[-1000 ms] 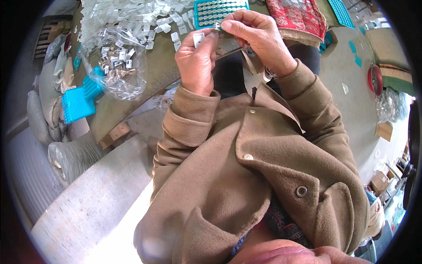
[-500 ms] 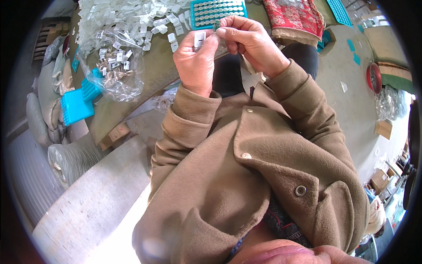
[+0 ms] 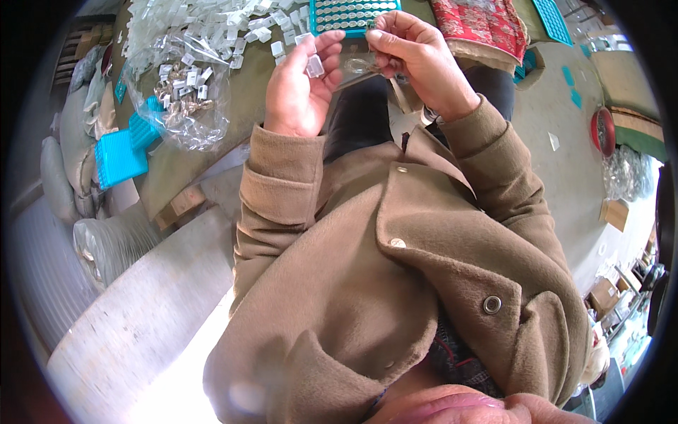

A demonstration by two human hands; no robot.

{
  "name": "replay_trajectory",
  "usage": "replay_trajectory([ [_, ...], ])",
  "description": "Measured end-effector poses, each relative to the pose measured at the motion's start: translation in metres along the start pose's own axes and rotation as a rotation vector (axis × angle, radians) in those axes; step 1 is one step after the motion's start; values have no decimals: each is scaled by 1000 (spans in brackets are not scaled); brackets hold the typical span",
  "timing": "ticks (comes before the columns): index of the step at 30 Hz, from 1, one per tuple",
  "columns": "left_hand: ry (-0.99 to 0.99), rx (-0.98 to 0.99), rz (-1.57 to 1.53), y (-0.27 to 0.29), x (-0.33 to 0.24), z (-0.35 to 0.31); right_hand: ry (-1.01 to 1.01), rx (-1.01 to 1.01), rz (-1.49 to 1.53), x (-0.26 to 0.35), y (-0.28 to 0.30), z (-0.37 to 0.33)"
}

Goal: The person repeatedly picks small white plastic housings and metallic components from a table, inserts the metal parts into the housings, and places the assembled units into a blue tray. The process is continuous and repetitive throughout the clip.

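Left hand [image 3: 295,86] has fingers kinda loosely curled, holding 1 small whitish rectangular plastic piece [image 3: 315,67]; right hand [image 3: 425,60] pinches 1 tiny shiny bit [image 3: 371,25].

Open gap between left hand [image 3: 300,88] and right hand [image 3: 417,60], leading to near rim of tray [image 3: 353,31]. Loop [image 3: 359,66] below right fingertips intrudes. Left of left hand: bare strip of table [image 3: 247,95], then bag [image 3: 206,131] blocks. Beyond bag: heap of cases [image 3: 187,28], crowded. Red cloth [image 3: 477,27] bounds right side, near right hand.
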State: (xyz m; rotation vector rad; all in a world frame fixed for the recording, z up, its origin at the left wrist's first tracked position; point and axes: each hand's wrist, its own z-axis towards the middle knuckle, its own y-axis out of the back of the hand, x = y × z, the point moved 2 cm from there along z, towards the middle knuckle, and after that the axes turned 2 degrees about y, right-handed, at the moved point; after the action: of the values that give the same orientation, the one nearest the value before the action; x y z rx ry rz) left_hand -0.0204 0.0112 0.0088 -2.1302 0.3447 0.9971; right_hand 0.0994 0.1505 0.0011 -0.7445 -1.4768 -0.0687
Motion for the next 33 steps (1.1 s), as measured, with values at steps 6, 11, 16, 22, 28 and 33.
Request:
replay_trajectory([
  [6,-239,-63,212,-4,9,3,167,84,-136,1,-16,-9],
  [11,-291,28,63,-17,27,3,126,18,-91,-6,-31,-13],
  [16,-285,132,237,-10,16,3,78,-24,-22,-11,-18,-7],
  [22,-342,156,241,-4,14,6,58,-8,-69,-11,-8,-3],
  [28,-447,92,278,-7,18,5,77,-66,-21,-12,-11,-5],
  [33,-480,70,411,-8,20,2,78,-25,-104,-9,-5,0],
])
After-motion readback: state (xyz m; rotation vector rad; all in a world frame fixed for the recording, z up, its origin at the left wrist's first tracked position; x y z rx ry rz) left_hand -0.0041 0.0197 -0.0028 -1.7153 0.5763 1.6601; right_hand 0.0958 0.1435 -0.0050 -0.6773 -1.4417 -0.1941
